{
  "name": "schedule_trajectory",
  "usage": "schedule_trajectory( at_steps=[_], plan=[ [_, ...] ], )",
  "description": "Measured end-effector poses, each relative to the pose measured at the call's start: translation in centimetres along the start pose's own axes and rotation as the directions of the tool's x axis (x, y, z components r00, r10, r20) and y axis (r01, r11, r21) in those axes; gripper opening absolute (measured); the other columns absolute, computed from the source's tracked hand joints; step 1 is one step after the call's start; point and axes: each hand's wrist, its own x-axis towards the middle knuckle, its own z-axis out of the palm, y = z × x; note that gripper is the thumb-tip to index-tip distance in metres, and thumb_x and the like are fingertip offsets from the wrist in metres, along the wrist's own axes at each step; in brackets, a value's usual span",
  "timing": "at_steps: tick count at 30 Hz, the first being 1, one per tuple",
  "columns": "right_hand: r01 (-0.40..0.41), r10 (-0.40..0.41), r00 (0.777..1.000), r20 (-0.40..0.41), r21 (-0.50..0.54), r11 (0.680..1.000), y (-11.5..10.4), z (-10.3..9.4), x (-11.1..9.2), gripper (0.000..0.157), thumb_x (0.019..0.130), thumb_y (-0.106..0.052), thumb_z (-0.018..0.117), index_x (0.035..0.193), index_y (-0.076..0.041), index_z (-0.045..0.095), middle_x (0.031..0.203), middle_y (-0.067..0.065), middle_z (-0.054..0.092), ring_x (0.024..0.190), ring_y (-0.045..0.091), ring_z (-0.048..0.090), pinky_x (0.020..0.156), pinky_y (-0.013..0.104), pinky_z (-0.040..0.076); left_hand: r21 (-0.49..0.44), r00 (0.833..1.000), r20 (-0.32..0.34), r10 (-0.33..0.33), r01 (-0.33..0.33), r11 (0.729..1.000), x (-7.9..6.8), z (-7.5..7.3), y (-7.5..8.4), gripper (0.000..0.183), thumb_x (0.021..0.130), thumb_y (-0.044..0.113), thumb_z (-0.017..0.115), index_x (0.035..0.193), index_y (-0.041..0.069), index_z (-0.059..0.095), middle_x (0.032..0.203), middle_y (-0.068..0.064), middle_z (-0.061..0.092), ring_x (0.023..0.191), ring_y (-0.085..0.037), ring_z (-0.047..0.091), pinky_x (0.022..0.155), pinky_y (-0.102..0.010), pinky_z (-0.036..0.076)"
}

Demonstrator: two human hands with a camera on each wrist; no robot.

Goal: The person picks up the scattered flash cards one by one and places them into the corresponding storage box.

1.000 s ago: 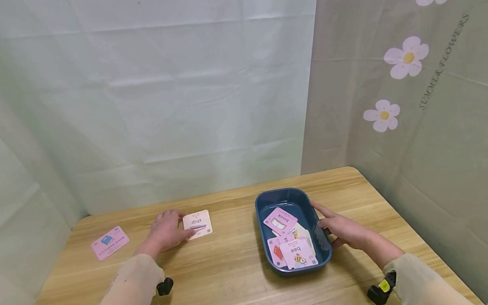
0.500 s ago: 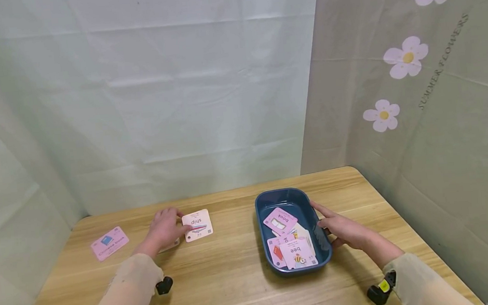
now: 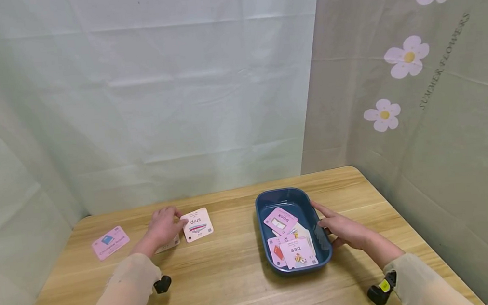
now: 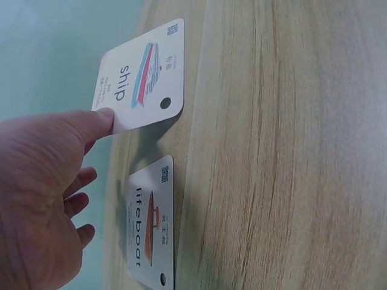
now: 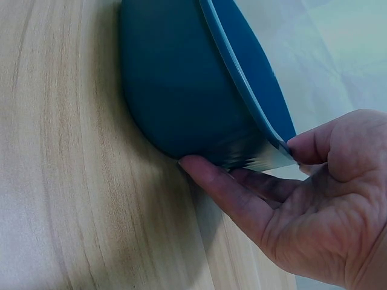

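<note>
In the left wrist view, my left hand [image 4: 42, 163] pinches the "ship" card [image 4: 142, 84] at one corner, with its thumb on the printed face. The card is tilted up, apart from the table, and casts a shadow. Below it a "lifeboat" card [image 4: 151, 223] lies on the wood, partly hidden by my hand in the head view. My right hand [image 3: 344, 228] holds the right side of a dark blue plastic bin [image 3: 287, 204], thumb at the rim and fingers against the outer wall. Inside are several picture cards, among them "book" [image 3: 280, 221] and "bee" [image 3: 298, 254].
A pink "Chinese book" card [image 3: 110, 242] lies at the left of the wooden table [image 3: 221, 285]. Pale cloth curtains [image 3: 170, 105] hang close behind the table and along both sides. Each wrist wears a small black camera.
My left hand has drawn slightly back to the left and lifted the "ship" card, uncovering part of the "lifeboat" card. The right hand and the bin have stayed still.
</note>
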Motion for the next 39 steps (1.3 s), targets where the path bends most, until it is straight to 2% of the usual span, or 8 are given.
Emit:
schedule_trajectory(
  at_steps=[5, 12, 20, 31, 39],
  plan=[
    [-0.001, 0.001, 1.0, 0.002, 0.003, 1.0, -0.03, 0.01, -0.07, 0.072, 0.102, -0.012, 0.046, 0.165, -0.03, 0.016, 0.161, 0.03, 0.022, 0.117, 0.041, 0.054, 0.078, 0.056, 0.058, -0.007, 1.0, -0.004, 0.015, -0.015, 1.0, -0.19, -0.23, 0.06, 0.025, 0.102, 0.026, 0.064, 0.105, 0.002, 0.06, 0.123, -0.027, 0.057, 0.121, -0.05, 0.043, 0.102, -0.066, 0.035],
    [-0.001, 0.001, 1.0, 0.002, 0.01, 1.0, -0.05, 0.01, -0.12, 0.072, 0.102, -0.012, 0.046, 0.165, -0.03, 0.016, 0.162, 0.03, 0.022, 0.118, 0.042, 0.054, 0.077, 0.055, 0.059, -0.016, 0.999, 0.004, 0.034, -0.034, 0.999, -0.26, -0.19, -0.32, 0.026, 0.104, 0.027, 0.059, 0.102, 0.001, 0.06, 0.147, -0.04, 0.039, 0.137, -0.06, 0.026, 0.112, -0.071, 0.021],
    [0.0, 0.0, 1.0, 0.005, 0.002, 1.0, 0.03, 0.05, -0.08, 0.072, 0.102, -0.012, 0.046, 0.165, -0.03, 0.015, 0.163, 0.03, 0.019, 0.119, 0.042, 0.052, 0.077, 0.055, 0.059, -0.06, 1.0, 0.018, 0.016, -0.015, 0.998, -0.23, -0.25, -0.59, 0.024, 0.106, 0.026, 0.056, 0.103, 0.002, 0.061, 0.15, -0.039, 0.036, 0.139, -0.06, 0.022, 0.113, -0.071, 0.017],
    [-0.002, 0.002, 1.0, -0.002, 0.005, 1.0, 0.02, 0.01, 0.01, 0.072, 0.103, -0.013, 0.046, 0.165, -0.031, 0.016, 0.163, 0.029, 0.019, 0.12, 0.042, 0.052, 0.078, 0.055, 0.059, -0.1, 0.999, 0.042, 0.015, -0.01, 0.995, -0.44, -0.69, -0.44, 0.034, 0.108, 0.027, 0.049, 0.115, -0.005, 0.06, 0.15, -0.039, 0.034, 0.14, -0.06, 0.02, 0.113, -0.071, 0.018],
    [0.002, -0.002, 1.0, 0.003, 0.0, 1.0, -0.05, 0.02, -0.1, 0.071, 0.103, -0.013, 0.046, 0.165, -0.031, 0.016, 0.162, 0.029, 0.022, 0.119, 0.041, 0.054, 0.078, 0.055, 0.059, -0.129, 0.999, 0.039, 0.02, -0.015, 0.992, -0.65, -1.02, -0.12, 0.038, 0.11, 0.028, 0.047, 0.122, -0.007, 0.055, 0.145, -0.038, 0.04, 0.137, -0.058, 0.025, 0.111, -0.07, 0.022]
  ],
)
